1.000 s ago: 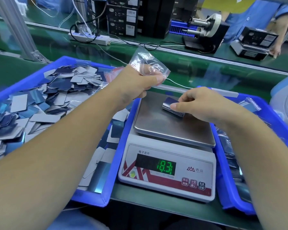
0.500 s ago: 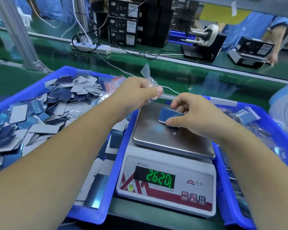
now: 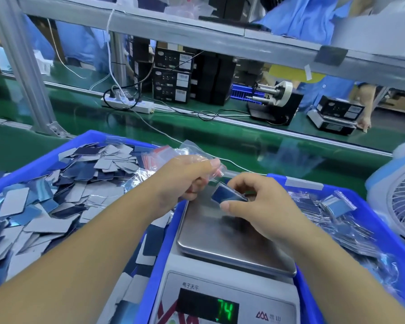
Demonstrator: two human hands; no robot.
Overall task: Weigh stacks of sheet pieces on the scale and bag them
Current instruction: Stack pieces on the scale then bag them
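Observation:
A white scale [image 3: 234, 298] with a steel pan [image 3: 211, 239] stands between two blue bins; its green display reads 74. My right hand [image 3: 255, 204] grips a small stack of blue sheet pieces [image 3: 227, 195], tilted and raised just above the pan's far edge. My left hand [image 3: 187, 176] pinches a clear zip bag [image 3: 197, 153] with a red strip, held right beside the stack. The left blue bin [image 3: 33, 164] holds several loose blue and grey sheet pieces [image 3: 56, 197].
The right blue bin [image 3: 351, 195] holds filled clear bags. A white fan [image 3: 400, 197] stands at the far right. Beyond a green belt lie a power strip [image 3: 129, 104], black boxes and a second scale with another person's hand on it.
My right hand has lifted the stack off the pan toward the bag. My left hand has lowered the bag to meet it. The display dropped to 74. The camera tilted upward.

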